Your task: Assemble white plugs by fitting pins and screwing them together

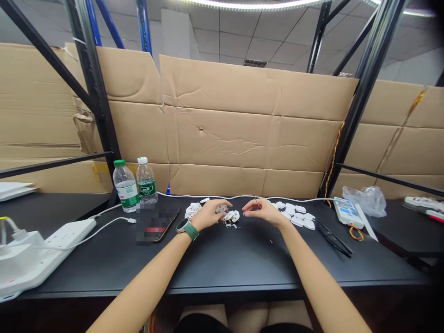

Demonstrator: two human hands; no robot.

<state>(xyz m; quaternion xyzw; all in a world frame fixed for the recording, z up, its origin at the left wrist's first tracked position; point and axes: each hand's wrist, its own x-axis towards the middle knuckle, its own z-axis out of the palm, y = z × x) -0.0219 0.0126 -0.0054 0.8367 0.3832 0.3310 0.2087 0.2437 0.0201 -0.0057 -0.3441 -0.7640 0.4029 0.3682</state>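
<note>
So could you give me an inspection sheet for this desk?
Surface: black table, a tiny scrap near the middle; spills: nothing seen.
Job's things: small white parts between the hands, white pieces spread at right.
Clutter: two bottles, phone, glasses, plastic bag.
Hands: left holds a round piece; right pinches something small and red.
Cables: white cable along the back; power strip at left.
Surroundings: cardboard behind, metal posts.
</note>
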